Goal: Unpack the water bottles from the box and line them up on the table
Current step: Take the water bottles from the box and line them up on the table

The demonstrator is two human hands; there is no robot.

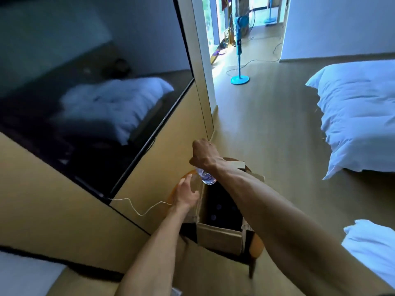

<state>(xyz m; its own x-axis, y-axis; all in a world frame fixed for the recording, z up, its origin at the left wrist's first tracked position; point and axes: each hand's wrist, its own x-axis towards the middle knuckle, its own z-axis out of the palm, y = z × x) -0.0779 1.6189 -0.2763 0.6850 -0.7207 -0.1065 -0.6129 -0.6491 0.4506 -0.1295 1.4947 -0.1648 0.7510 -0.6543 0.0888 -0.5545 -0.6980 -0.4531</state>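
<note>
An open cardboard box (220,233) stands on a small round wooden table (256,246) below me. Inside its dark interior I make out a few bottle caps (213,216). My right hand (203,155) is shut on the top of a clear water bottle (206,177), which hangs above the box's far left corner. My left hand (187,194) is open with fingers spread, resting at the box's left flap just below the bottle. The bottle's upper part is hidden by my right hand.
A large dark TV screen (85,92) hangs on the wall at left, with a thin white cable (136,210) trailing from it. A bed with white duvet (359,116) lies to the right. A blue standing fan (239,60) is in the doorway ahead.
</note>
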